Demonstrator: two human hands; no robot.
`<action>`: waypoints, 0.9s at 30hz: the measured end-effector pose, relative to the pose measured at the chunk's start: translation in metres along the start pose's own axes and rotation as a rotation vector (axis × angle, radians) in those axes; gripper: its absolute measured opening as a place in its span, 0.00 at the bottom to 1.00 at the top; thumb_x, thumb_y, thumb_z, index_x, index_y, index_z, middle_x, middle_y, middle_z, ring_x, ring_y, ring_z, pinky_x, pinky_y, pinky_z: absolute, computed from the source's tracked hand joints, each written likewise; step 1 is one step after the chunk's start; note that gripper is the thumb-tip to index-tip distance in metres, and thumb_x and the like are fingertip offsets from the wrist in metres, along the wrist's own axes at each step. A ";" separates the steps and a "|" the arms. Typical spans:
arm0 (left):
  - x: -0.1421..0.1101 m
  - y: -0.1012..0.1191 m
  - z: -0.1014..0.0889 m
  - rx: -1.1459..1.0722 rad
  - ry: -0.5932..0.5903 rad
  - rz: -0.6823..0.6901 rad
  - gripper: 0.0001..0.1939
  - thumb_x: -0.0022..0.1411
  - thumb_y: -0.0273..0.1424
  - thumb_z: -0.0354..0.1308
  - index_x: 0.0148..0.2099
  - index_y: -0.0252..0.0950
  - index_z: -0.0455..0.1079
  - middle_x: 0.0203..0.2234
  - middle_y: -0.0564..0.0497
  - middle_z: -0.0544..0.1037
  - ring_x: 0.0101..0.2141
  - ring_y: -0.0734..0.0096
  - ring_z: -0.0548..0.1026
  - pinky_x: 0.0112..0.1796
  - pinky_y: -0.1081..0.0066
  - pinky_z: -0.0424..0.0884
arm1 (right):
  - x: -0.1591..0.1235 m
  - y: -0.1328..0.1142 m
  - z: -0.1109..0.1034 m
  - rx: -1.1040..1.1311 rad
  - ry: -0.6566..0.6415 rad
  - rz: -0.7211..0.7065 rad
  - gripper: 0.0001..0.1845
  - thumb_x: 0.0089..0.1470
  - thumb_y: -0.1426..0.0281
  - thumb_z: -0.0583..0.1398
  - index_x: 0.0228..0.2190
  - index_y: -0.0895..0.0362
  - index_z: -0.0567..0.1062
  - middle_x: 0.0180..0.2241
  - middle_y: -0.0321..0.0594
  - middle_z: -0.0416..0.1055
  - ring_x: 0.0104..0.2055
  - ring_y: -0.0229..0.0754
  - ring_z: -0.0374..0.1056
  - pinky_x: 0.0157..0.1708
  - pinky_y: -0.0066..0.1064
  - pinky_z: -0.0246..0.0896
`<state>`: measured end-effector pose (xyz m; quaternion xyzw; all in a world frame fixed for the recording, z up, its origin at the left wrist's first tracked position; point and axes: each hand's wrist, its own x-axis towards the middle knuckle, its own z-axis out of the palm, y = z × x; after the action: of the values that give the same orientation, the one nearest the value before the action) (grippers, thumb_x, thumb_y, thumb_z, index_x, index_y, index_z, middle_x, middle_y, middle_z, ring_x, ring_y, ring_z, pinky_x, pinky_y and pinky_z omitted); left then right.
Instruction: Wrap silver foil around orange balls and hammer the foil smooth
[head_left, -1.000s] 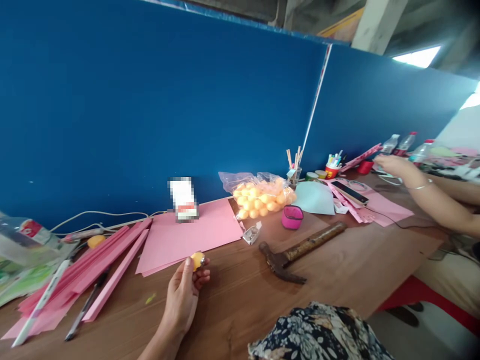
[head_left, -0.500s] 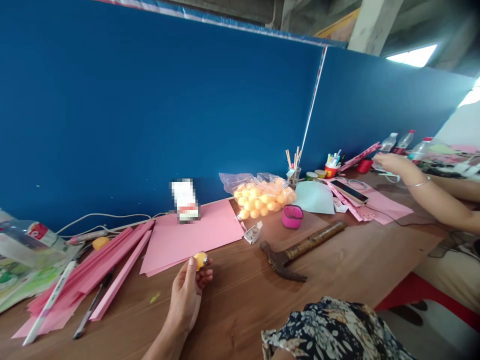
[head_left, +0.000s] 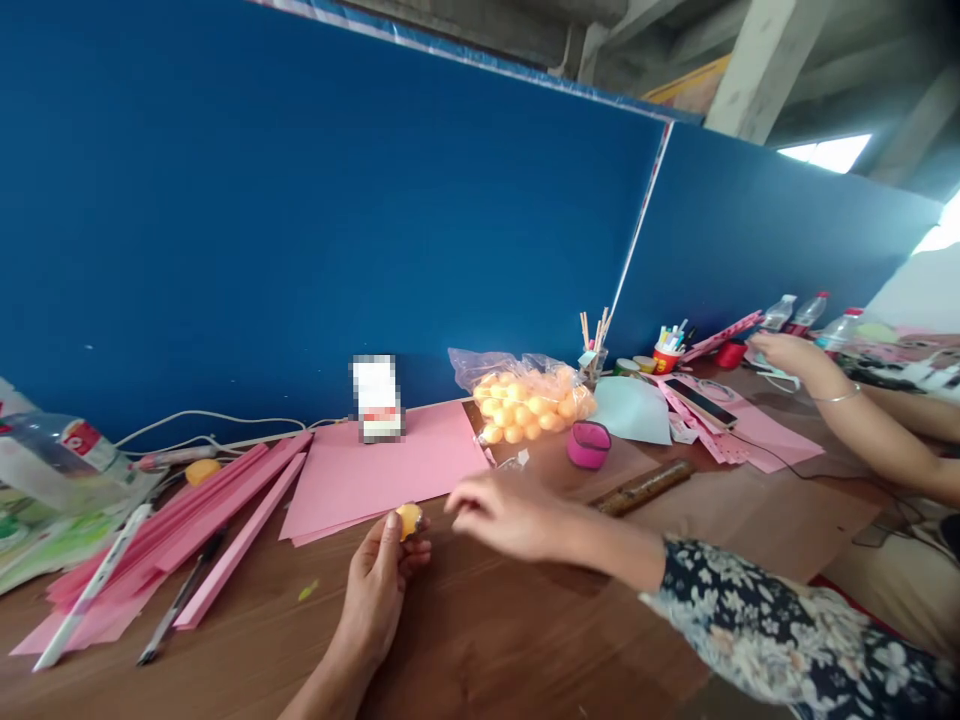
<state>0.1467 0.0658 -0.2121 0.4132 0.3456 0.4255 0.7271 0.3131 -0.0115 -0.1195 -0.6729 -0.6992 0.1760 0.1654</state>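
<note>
My left hand (head_left: 379, 590) pinches a small orange ball (head_left: 409, 519) between thumb and fingertips, just above the wooden table (head_left: 487, 640). My right hand (head_left: 506, 515), in a floral sleeve, is stretched leftward close beside the ball. Its fingers are curled and blurred, and I cannot tell whether they hold anything. It covers the head of a hammer whose wooden handle (head_left: 645, 485) sticks out to its right. Pink paper sheets (head_left: 375, 470) lie just behind both hands.
A bag of orange balls (head_left: 529, 405), a pink tape holder (head_left: 589, 444) and cups of pens (head_left: 664, 352) stand by the blue partition. Folded pink strips (head_left: 187, 530), pens and a bottle (head_left: 67, 455) lie left. Another person's arm (head_left: 847, 405) works at far right.
My right arm has come into view from the lower right and reached left across the hammer toward the ball. My left hand still holds the ball in the same place.
</note>
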 end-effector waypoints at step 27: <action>-0.002 -0.001 -0.001 -0.034 -0.063 -0.017 0.18 0.53 0.41 0.58 0.39 0.31 0.70 0.28 0.49 0.76 0.23 0.76 0.72 0.26 0.76 0.70 | 0.026 0.074 -0.017 -0.600 -0.024 0.248 0.12 0.56 0.70 0.52 0.30 0.61 0.74 0.34 0.46 0.72 0.38 0.45 0.67 0.32 0.31 0.58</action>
<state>0.1457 0.0636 -0.2132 0.4113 0.3187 0.4119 0.7481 0.3855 0.0174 -0.1391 -0.7696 -0.6345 -0.0114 -0.0712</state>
